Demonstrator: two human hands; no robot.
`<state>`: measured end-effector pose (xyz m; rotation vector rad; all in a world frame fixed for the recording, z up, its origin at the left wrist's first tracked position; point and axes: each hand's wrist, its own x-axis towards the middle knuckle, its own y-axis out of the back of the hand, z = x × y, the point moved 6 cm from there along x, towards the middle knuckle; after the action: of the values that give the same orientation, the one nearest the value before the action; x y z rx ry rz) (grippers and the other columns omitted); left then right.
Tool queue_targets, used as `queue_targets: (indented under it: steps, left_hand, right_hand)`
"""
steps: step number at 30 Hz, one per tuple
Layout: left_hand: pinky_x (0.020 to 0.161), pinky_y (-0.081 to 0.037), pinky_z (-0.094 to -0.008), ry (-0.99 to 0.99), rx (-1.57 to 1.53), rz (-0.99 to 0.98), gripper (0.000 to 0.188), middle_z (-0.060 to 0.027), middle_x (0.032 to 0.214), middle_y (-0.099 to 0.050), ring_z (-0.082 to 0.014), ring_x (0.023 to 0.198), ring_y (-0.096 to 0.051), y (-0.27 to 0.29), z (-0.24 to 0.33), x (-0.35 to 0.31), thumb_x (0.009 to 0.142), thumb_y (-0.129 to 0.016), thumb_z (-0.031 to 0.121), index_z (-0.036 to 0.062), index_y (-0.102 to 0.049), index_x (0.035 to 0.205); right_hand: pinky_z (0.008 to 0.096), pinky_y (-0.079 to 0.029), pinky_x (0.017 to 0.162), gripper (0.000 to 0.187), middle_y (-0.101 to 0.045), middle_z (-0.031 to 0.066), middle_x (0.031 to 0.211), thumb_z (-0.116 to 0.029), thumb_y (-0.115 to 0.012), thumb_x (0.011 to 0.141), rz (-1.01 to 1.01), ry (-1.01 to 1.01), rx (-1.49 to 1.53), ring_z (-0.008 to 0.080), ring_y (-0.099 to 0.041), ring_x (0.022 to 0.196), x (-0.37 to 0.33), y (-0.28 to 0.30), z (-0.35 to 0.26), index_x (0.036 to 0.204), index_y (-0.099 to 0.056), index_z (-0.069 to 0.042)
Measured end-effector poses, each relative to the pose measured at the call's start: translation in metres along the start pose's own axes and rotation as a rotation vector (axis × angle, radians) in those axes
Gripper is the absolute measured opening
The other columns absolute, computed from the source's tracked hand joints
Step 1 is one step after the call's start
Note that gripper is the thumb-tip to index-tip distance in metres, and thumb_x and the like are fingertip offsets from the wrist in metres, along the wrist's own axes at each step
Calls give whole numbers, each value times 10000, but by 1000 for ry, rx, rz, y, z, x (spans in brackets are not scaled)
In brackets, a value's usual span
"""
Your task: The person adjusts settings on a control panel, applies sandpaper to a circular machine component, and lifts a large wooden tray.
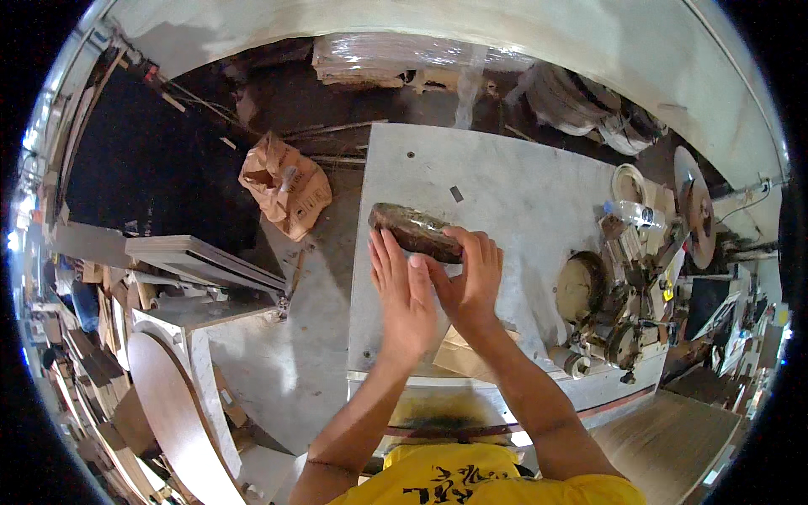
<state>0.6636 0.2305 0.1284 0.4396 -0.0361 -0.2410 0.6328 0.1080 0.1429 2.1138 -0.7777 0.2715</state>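
- Far left, lower: wood scraps (99, 370) heaped along the curved rim of the view; black panel (122, 168) above them, upper left
- Lower left: oval board (172, 404), pale face, propped on its edge; flat boards (198, 259) stacked just above it
- Left of centre, upper: paper bag (286, 187), brown, crumpled, mouth gaping, on the floor beside the table
- Centre: table (513, 198), pale grey top, marked and scuffed; wrapped stack (404, 57) beyond its far edge, top of frame
- Centre: left hand (404, 303), fingers outstretched and laid against the near side of the dark piece, thumb apart from them; not closed round it
- Centre, over the table: dark piece (411, 227), oval, brown, glossy in patches, long axis sloping down to the right; whether it touches the tabletop, cannot tell
- Just right of it: right hand (473, 282), fingers bent over the right end of the dark piece, thumb at its near side; clamped on that end
- Below right hand: cardboard (463, 353), partly hidden by the forearm
- Right: round pan (581, 286) on the table, clear bottle (637, 214) above it among clutter; rusty disc (695, 206) upright at far right
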Motion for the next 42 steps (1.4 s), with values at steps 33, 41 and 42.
queue_targets:
  steps: [33,41,42]
  left_hand:
    - [734,-514,-302,-299,458,127,307,-88,1057,-677,-195,863,-633,54,9,76,867,-746,94,37,-715,1167]
    - [618,-476,-271,-231,349,208,256,-64,876,-652,-119,729,-594,62,-12,71,913,-709,110,21,-729,1153]
    - [612,-477,-274,-303,347,212,252,-63,875,-651,-117,725,-597,60,-8,70,921,-701,110,19,-728,1154]
  right_hand:
    - [331,-395,535,482,-513,3,614,-485,-497,990,-691,-567,681,141,-460,561,56,-152,139,916,-703,-56]
    - [349,-487,568,436,-558,20,704,-430,-481,980,-727,-641,819,150,-532,649,54,-143,125,1022,-705,-58]
    - [348,-488,570,428,-566,20,723,-424,-480,980,-725,-641,803,150,-541,666,53,-142,126,1039,-705,-64]
